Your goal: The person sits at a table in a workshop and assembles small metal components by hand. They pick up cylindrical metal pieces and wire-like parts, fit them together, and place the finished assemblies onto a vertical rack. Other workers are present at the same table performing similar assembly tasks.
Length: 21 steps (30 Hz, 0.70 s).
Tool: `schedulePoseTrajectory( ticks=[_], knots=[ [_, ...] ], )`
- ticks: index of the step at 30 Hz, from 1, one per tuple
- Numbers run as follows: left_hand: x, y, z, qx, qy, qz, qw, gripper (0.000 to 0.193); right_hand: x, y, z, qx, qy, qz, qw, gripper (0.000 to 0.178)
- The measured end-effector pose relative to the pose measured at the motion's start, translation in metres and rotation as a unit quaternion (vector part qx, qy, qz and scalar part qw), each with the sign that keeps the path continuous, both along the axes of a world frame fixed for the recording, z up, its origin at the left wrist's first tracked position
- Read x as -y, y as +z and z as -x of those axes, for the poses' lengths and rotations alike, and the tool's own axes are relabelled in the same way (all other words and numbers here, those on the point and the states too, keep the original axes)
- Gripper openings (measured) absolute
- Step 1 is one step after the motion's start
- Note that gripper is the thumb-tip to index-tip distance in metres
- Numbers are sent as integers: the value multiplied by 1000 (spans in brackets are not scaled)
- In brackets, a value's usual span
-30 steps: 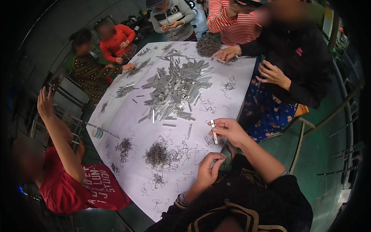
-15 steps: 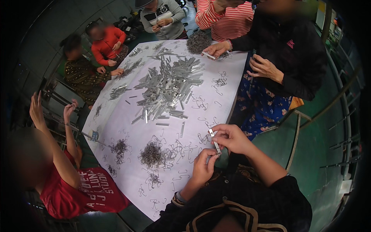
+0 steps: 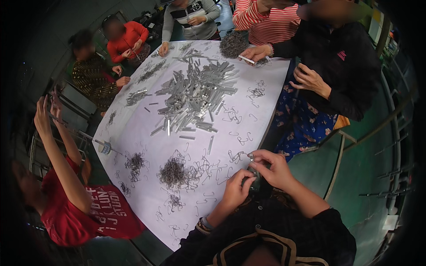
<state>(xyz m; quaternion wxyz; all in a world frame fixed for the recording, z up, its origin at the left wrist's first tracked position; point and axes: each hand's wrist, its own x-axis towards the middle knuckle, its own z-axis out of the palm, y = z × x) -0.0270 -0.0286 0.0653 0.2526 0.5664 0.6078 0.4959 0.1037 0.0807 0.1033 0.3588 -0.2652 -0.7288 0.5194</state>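
Observation:
My right hand [image 3: 273, 170] pinches a short silvery metal strip [image 3: 251, 158] between thumb and fingers, at the table's near right edge. Only the strip's upper end shows clearly; the fingers cover the rest. Close below, my left hand [image 3: 236, 189] is closed, thumb against forefinger, around the covered lower end. A thin bent wire hook [image 3: 242, 155] appears beside the strip's top; whether it is attached I cannot tell. To the left of my hands, a dark heap of wire hooks [image 3: 173, 173] lies on the white tabletop [image 3: 146, 208], with loose hooks scattered around it.
A large pile of metal strips [image 3: 195, 97] covers the table's middle. Another hook heap [image 3: 234, 44] sits at the far edge. Several people surround the table; the one in a red shirt [image 3: 102, 213] raises both arms at left. A metal rail [image 3: 339, 164] stands to the right.
My hands have drawn closer together, and the strip, formerly visible along its length, is now mostly covered by my fingers. At left, the red-shirted person's raised hands have moved closer together.

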Motion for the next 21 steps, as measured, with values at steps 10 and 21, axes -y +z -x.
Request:
schedulePoseTrajectory(
  ticks=[10,21],
  knots=[
    [-50,-58,45,-266,22,-72,961,17,7,-6,-20,6,-71,-24,997,22],
    [-71,-57,121,-321,201,-50,924,13,6,-9,-20,8,-72,-55,996,19]
  ],
)
